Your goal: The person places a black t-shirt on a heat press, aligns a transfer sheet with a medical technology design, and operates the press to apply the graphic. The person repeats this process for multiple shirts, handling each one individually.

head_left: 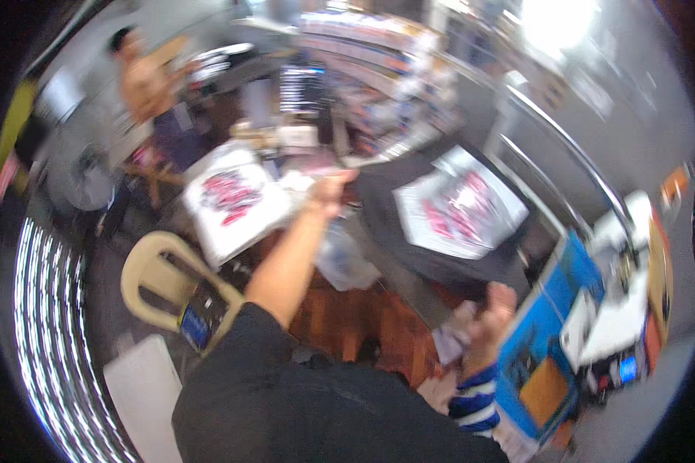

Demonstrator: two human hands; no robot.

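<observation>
A black garment [378, 201], apparently a shirt, lies spread over a surface right of centre. On it rests a shiny pale sheet [510, 204] with a red and dark print. My left hand [332, 193] reaches forward beside the garment's left edge; motion blur hides whether its fingers grip the cloth. My right hand [493, 316] is raised just below the garment's near edge, fingers stretched up and apparently holding nothing. A blue and white striped band circles that forearm. Left of my left hand sits a white piece [274, 204] with a similar red print, perhaps a stacked shirt.
A beige plastic chair [143, 251] with a dark packet stands at left. Clear plastic [340, 255] hangs between the work surfaces. A blue-sided machine [544, 297] and metal rails [571, 147] are at right. Behind are stacked goods [371, 58], a fan [81, 177] and another person [147, 89].
</observation>
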